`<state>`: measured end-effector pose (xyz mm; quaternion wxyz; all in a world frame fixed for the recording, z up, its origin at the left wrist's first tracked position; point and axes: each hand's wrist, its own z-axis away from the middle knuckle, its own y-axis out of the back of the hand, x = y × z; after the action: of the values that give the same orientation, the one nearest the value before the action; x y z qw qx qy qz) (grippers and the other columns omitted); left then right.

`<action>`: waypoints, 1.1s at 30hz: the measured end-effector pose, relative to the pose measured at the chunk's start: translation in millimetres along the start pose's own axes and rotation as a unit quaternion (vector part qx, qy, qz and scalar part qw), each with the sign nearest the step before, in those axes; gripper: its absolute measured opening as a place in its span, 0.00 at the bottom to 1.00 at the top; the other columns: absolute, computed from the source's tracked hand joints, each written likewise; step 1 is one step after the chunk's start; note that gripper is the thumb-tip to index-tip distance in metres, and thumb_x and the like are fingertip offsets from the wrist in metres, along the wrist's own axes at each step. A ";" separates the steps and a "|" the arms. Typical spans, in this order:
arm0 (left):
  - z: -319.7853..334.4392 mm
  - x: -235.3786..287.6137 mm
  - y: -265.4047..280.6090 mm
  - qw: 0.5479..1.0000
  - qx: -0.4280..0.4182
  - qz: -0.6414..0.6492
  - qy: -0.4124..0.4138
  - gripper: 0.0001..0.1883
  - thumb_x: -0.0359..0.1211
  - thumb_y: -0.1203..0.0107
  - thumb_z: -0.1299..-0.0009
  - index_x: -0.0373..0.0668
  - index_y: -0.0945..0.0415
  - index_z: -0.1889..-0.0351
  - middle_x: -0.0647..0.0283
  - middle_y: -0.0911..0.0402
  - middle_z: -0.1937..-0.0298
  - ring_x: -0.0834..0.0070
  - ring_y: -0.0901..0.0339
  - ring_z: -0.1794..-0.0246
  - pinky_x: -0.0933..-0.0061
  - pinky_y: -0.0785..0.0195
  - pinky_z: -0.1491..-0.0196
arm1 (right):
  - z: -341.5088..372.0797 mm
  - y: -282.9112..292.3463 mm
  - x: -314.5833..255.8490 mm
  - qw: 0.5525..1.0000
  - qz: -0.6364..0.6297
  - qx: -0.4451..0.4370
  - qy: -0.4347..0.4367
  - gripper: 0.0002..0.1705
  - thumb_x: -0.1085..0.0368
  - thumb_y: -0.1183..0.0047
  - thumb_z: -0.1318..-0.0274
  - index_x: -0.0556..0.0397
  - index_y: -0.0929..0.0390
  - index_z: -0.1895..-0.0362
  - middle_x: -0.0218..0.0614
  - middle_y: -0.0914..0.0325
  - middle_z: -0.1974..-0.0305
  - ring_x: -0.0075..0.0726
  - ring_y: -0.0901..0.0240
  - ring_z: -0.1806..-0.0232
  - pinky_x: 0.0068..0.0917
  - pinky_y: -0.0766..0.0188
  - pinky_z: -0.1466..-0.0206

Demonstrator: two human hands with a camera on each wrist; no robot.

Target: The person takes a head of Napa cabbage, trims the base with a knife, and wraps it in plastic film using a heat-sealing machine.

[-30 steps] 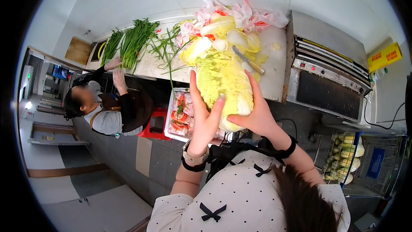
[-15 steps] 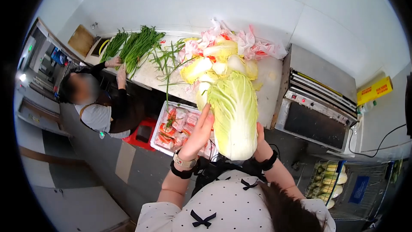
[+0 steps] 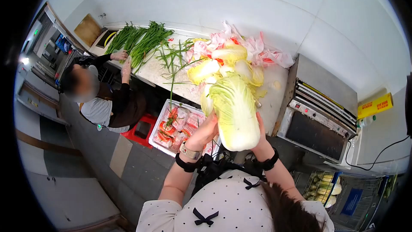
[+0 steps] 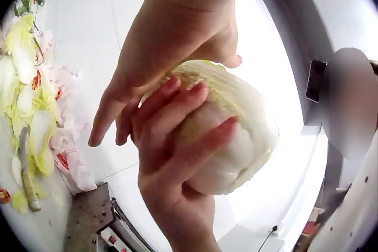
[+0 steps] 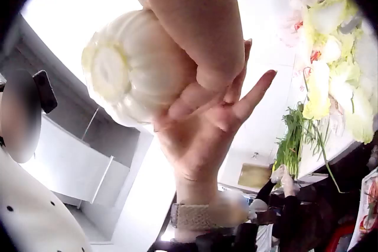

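Pale wall (image 3: pixel 257 13) panels sweep across the top of the frame, and below them runs the counter (image 3: pixel 274 88), busy from end to end! Front and centre, it's the cabbage (image 3: pixel 238 111), held up in the air between two hands, leafy end pointing up the frame, thick white base toward the bottom.

Look at the right hand (image 4: pixel 171 140): its fingers curl over the cabbage, firm grip. Across from it, the left hand (image 5: pixel 198 137) lies along the other side, fingers long and fairly straight, spread apart, the palm turned to the cabbage. A watch (image 3: pixel 190 151) sits on that wrist.

Behind the cabbage, mid-counter, loose leaves (image 3: pixel 231 56) heap up against crumpled bags (image 3: pixel 277 58), and the left wrist view picks out a knife (image 4: pixel 28 181) beside them. Upper left, green stalks (image 3: pixel 143 45) lie in bunches, and a second person (image 3: pixel 103 96) has gloved hands right at their ends!

Lower middle, a white crate (image 3: pixel 153 139) brims with red-and-white packs (image 3: pixel 182 116), a red stool (image 3: pixel 146 122) just beside it. Over on the right stands a steel machine (image 3: pixel 322 111), a yellow box (image 3: pixel 375 105) near it; lower right, a cart (image 3: pixel 367 202) carries more vegetables (image 3: pixel 324 189).
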<state>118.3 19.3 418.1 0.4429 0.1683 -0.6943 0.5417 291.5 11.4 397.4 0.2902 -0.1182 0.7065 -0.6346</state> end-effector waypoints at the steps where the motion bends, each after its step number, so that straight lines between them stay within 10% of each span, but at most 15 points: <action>1: 0.2 3.4 -3.5 0.999 0.030 0.011 0.021 0.41 0.55 0.57 0.33 0.41 0.58 0.32 0.58 0.39 0.36 0.68 0.40 0.37 0.68 0.49 0.37 | 0.7 0.4 0.8 0.999 0.041 0.033 -0.005 0.34 0.43 0.71 0.38 0.52 0.47 0.35 0.42 0.40 0.39 0.42 0.39 0.40 0.39 0.43 0.37; 13: -15.5 1.8 0.1 0.969 0.113 0.210 0.064 0.31 0.54 0.69 0.30 0.42 0.44 0.36 0.55 0.35 0.39 0.62 0.34 0.41 0.61 0.42 0.39 | -19.1 -4.6 -7.6 0.910 0.403 0.097 0.003 0.31 0.49 0.68 0.36 0.56 0.47 0.37 0.43 0.42 0.39 0.42 0.42 0.39 0.37 0.44 0.38; 15: -15.5 2.2 2.0 0.971 0.103 0.209 0.055 0.31 0.54 0.69 0.30 0.42 0.44 0.36 0.55 0.35 0.39 0.61 0.34 0.41 0.60 0.42 0.39 | -19.3 -8.3 -17.9 0.754 0.637 0.149 0.051 0.32 0.51 0.62 0.38 0.58 0.48 0.37 0.45 0.41 0.40 0.45 0.42 0.40 0.37 0.43 0.40; 17: -14.0 0.1 5.3 0.973 0.114 0.191 0.053 0.31 0.53 0.68 0.30 0.42 0.44 0.36 0.55 0.35 0.39 0.61 0.34 0.42 0.61 0.41 0.39 | -9.4 -28.7 -33.6 0.433 0.856 0.272 0.074 0.34 0.53 0.55 0.42 0.60 0.48 0.38 0.48 0.39 0.43 0.49 0.40 0.42 0.38 0.42 0.42; 21: -9.5 -2.9 4.7 0.973 0.082 0.198 0.086 0.29 0.50 0.67 0.29 0.40 0.44 0.37 0.54 0.34 0.40 0.62 0.33 0.43 0.61 0.41 0.40 | -17.6 -24.4 -50.4 0.647 0.696 0.210 0.230 0.34 0.53 0.44 0.53 0.61 0.35 0.46 0.50 0.35 0.48 0.51 0.38 0.46 0.39 0.42 0.43; 27: -9.9 -17.6 1.8 0.980 0.143 0.085 0.106 0.26 0.44 0.63 0.29 0.37 0.42 0.38 0.54 0.32 0.43 0.66 0.31 0.44 0.64 0.39 0.41 | -28.7 -52.5 -31.5 0.505 0.801 0.183 0.266 0.27 0.58 0.41 0.56 0.60 0.30 0.52 0.46 0.32 0.50 0.49 0.37 0.47 0.36 0.41 0.44; 33: -8.8 -20.9 7.6 0.983 0.073 0.107 0.129 0.31 0.53 0.76 0.28 0.43 0.47 0.35 0.58 0.36 0.38 0.67 0.36 0.40 0.64 0.41 0.39 | -27.3 -54.0 -33.8 0.592 0.736 0.177 0.277 0.22 0.64 0.39 0.59 0.60 0.27 0.57 0.43 0.29 0.54 0.44 0.33 0.50 0.32 0.38 0.46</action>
<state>128.2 24.9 397.1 0.4552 0.0539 -0.6037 0.6523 292.5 43.1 459.1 0.4639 0.6769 0.4737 -0.3196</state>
